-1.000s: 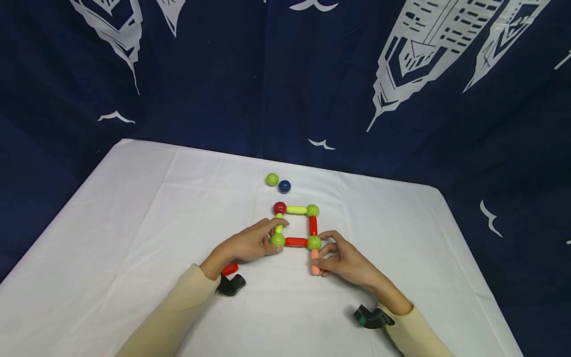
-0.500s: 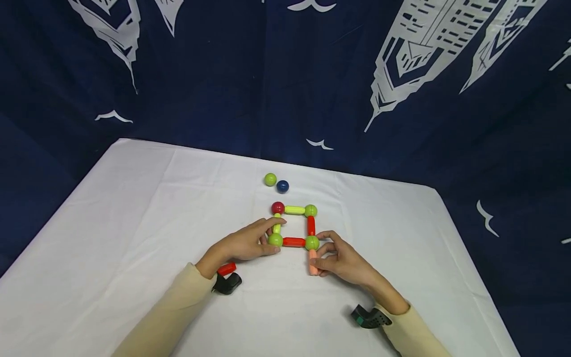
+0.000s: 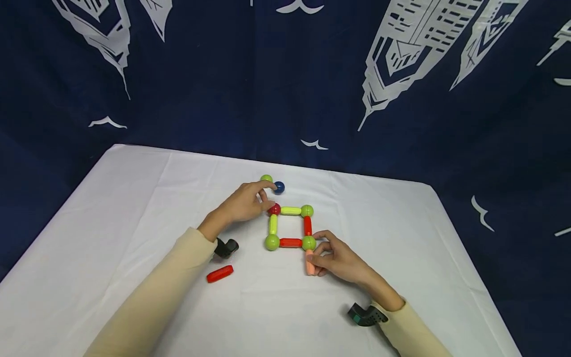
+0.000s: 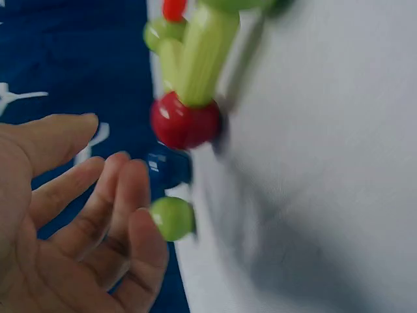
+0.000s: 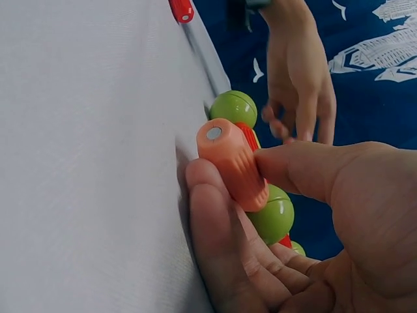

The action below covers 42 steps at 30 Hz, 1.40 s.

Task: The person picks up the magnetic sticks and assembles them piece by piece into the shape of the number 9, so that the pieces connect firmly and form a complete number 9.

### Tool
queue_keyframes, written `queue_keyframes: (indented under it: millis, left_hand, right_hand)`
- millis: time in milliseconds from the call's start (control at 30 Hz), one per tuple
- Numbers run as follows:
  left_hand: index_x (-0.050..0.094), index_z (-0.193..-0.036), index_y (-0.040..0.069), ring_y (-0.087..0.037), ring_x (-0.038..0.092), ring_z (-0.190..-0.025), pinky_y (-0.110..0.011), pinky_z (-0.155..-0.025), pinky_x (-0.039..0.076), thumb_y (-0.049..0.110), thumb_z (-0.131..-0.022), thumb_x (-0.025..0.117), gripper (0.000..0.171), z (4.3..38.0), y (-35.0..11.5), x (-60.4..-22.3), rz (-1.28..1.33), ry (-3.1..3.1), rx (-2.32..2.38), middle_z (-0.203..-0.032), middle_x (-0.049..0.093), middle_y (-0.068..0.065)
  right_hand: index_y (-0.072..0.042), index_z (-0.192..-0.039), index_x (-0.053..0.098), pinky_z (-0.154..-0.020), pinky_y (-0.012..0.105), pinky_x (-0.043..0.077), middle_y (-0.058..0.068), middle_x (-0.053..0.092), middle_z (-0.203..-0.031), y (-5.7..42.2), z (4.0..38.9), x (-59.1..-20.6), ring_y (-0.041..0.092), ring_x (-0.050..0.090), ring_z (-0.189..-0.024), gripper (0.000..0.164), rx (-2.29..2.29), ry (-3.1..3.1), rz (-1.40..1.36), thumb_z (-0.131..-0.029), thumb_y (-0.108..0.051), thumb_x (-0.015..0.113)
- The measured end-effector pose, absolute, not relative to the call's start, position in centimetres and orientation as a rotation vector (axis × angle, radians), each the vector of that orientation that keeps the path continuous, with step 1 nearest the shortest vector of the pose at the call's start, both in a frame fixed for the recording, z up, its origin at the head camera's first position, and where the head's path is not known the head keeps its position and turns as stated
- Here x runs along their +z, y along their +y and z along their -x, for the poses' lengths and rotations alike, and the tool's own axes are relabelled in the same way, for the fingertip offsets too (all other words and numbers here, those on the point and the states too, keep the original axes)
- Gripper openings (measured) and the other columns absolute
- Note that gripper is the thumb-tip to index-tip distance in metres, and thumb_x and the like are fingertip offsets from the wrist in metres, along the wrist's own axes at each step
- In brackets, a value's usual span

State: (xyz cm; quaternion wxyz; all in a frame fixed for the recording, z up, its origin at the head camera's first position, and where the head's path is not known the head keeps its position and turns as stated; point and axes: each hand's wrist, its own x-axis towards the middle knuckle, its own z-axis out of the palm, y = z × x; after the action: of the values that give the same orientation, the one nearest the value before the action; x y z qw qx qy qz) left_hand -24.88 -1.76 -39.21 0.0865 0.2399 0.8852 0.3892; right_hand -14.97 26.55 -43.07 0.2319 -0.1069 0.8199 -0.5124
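On the white table, several magnetic balls and rods form a square: a red ball point(image 4: 186, 122) at the far left corner, green balls at the others, such as the near left green ball point(image 3: 272, 242). My right hand point(image 3: 336, 259) pinches a salmon magnetic rod point(image 5: 233, 163) between thumb and fingers; its far end meets the near right green ball point(image 3: 309, 242). My left hand point(image 3: 246, 202) holds nothing. Its fingers are spread and gently bent, reaching over the red corner toward a loose blue ball point(image 3: 279, 187) and a loose green ball point(image 4: 172, 218), partly covered in the head view.
A loose red rod point(image 3: 220, 273) lies on the table point(image 3: 134, 238), nearer me and left of the square. A dark blue cloth point(image 3: 200, 89) with white drawings hangs behind the far edge. Both wrists wear black camera mounts.
My left hand has left the square's left side and moved away from me, toward the two loose balls. The loose red rod shows fully. The right hand keeps its pinch on the salmon rod.
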Motion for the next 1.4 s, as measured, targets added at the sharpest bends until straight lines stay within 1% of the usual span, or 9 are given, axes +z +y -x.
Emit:
queue_keyframes:
  millis: [67, 233, 333, 433, 633, 833, 967, 1133, 1400]
  left_hand:
    - [0.058, -0.136, 0.005, -0.018, 0.054, -0.073, -0.028, -0.068, 0.043, 0.014, -0.095, 0.067, 0.042, 26.2, -1.3, -39.3, -0.705, 2.683, 1.088, -0.096, 0.065, -0.009]
    - [0.060, -0.134, 0.009, -0.026, 0.052, -0.099, -0.038, -0.086, 0.047, 0.015, -0.094, 0.069, 0.042, 28.7, -0.5, -39.6, -0.685, 2.816, 0.880, -0.111, 0.061, -0.012]
    - [0.061, -0.134, 0.013, -0.030, 0.044, -0.115, -0.044, -0.097, 0.043, 0.017, -0.093, 0.070, 0.043, 29.7, -0.2, -39.7, -0.669, 2.853, 0.821, -0.125, 0.055, -0.014]
    - [0.060, -0.135, 0.015, -0.033, 0.039, -0.120, -0.046, -0.102, 0.039, 0.015, -0.093, 0.069, 0.043, 30.5, -0.2, -39.7, -0.612, 2.822, 0.861, -0.128, 0.054, -0.016]
    - [0.059, -0.136, 0.015, -0.033, 0.042, -0.120, -0.046, -0.104, 0.038, 0.010, -0.096, 0.061, 0.040, 31.1, -0.9, -40.6, -0.473, 2.721, 0.998, -0.128, 0.059, -0.017]
    - [0.058, -0.135, 0.009, -0.033, 0.052, -0.121, -0.046, -0.108, 0.040, 0.010, -0.099, 0.059, 0.036, 31.2, -1.7, -41.7, -0.470, 2.715, 1.078, -0.134, 0.059, -0.018]
    - [0.058, -0.134, 0.009, -0.030, 0.055, -0.113, -0.045, -0.102, 0.044, 0.012, -0.099, 0.060, 0.035, 30.8, -2.4, -41.9, -0.491, 2.729, 1.125, -0.129, 0.060, -0.018]
    - [0.060, -0.132, 0.010, -0.028, 0.055, -0.101, -0.041, -0.089, 0.045, 0.015, -0.099, 0.062, 0.034, 28.9, -3.7, -41.7, -0.546, 2.730, 1.204, -0.122, 0.061, -0.016]
    - [0.062, -0.130, 0.014, -0.026, 0.059, -0.104, -0.040, -0.086, 0.049, 0.017, -0.097, 0.066, 0.034, 23.7, -4.9, -40.2, -0.701, 2.671, 1.309, -0.120, 0.065, -0.005]
  right_hand:
    - [0.005, -0.139, 0.032, -0.064, 0.032, 0.059, 0.013, 0.064, -0.096, 26.5, 15.0, -43.2, 0.018, 0.069, -0.071, 0.062, -1.403, 2.251, 0.295, -0.094, -0.015, 0.070]
    - [0.004, -0.138, 0.033, -0.064, 0.031, 0.058, 0.011, 0.063, -0.094, 26.6, 15.0, -43.4, 0.017, 0.069, -0.070, 0.061, -1.403, 2.243, 0.278, -0.094, -0.016, 0.070]
    - [0.003, -0.138, 0.034, -0.063, 0.031, 0.058, 0.011, 0.063, -0.094, 26.6, 15.1, -43.4, 0.016, 0.069, -0.070, 0.060, -1.399, 2.247, 0.274, -0.094, -0.015, 0.070]
    - [0.004, -0.138, 0.033, -0.063, 0.030, 0.058, 0.010, 0.063, -0.093, 26.5, 15.1, -43.4, 0.016, 0.069, -0.070, 0.061, -1.406, 2.244, 0.284, -0.094, -0.015, 0.070]
    - [0.006, -0.138, 0.032, -0.063, 0.030, 0.057, 0.012, 0.063, -0.092, 26.4, 15.0, -43.2, 0.016, 0.068, -0.068, 0.061, -1.422, 2.237, 0.284, -0.093, -0.013, 0.070]
    - [0.005, -0.139, 0.033, -0.062, 0.031, 0.058, 0.011, 0.063, -0.091, 26.4, 15.0, -43.2, 0.016, 0.068, -0.069, 0.062, -1.416, 2.243, 0.281, -0.094, -0.014, 0.071]
    - [0.005, -0.138, 0.033, -0.062, 0.030, 0.058, 0.010, 0.063, -0.091, 26.5, 14.9, -43.3, 0.016, 0.068, -0.069, 0.061, -1.416, 2.249, 0.287, -0.094, -0.014, 0.071]
    - [0.005, -0.138, 0.033, -0.063, 0.030, 0.058, 0.011, 0.063, -0.091, 26.5, 14.8, -43.3, 0.016, 0.068, -0.070, 0.060, -1.417, 2.245, 0.293, -0.094, -0.014, 0.070]
    - [0.005, -0.137, 0.035, -0.063, 0.030, 0.058, 0.011, 0.064, -0.091, 26.5, 15.0, -43.3, 0.015, 0.068, -0.068, 0.059, -1.416, 2.253, 0.292, -0.094, -0.016, 0.070]
